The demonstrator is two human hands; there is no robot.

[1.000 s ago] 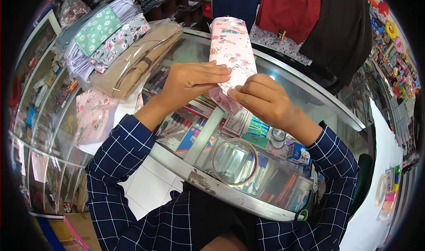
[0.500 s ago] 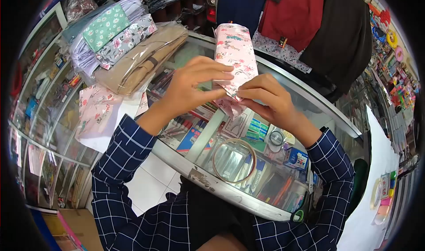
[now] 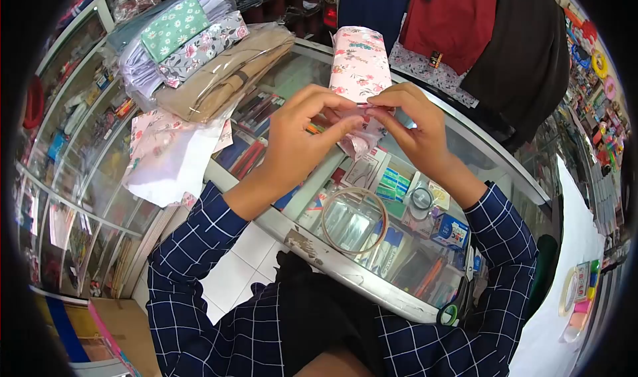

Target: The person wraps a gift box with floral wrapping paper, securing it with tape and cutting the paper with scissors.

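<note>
A box-shaped package wrapped in pink floral paper (image 3: 361, 64) lies on the glass counter, its near end toward me. Loose paper at that end hangs down as a crumpled flap (image 3: 364, 144). My left hand (image 3: 307, 127) pinches the paper at the near edge, thumb and fingers close together. Opposite it, my right hand (image 3: 413, 121) also pinches this edge, its fingertips almost touching the left ones. The fingers hide part of the fold. Closer to me, a roll of clear tape (image 3: 385, 227) lies flat on the glass.
Scissors with green-edged handles (image 3: 449, 312) lie at the counter's near right edge. Left are torn pink floral paper (image 3: 156, 154), a bagged brown garment (image 3: 222, 81), a green daisy-patterned package (image 3: 174, 31) and a grey floral one (image 3: 206, 48). Red cloth (image 3: 448, 28) lies behind.
My left fingers have gone from the package's side to its near edge, beside the right fingers. Both hands now pinch the end paper. The view has shifted slightly.
</note>
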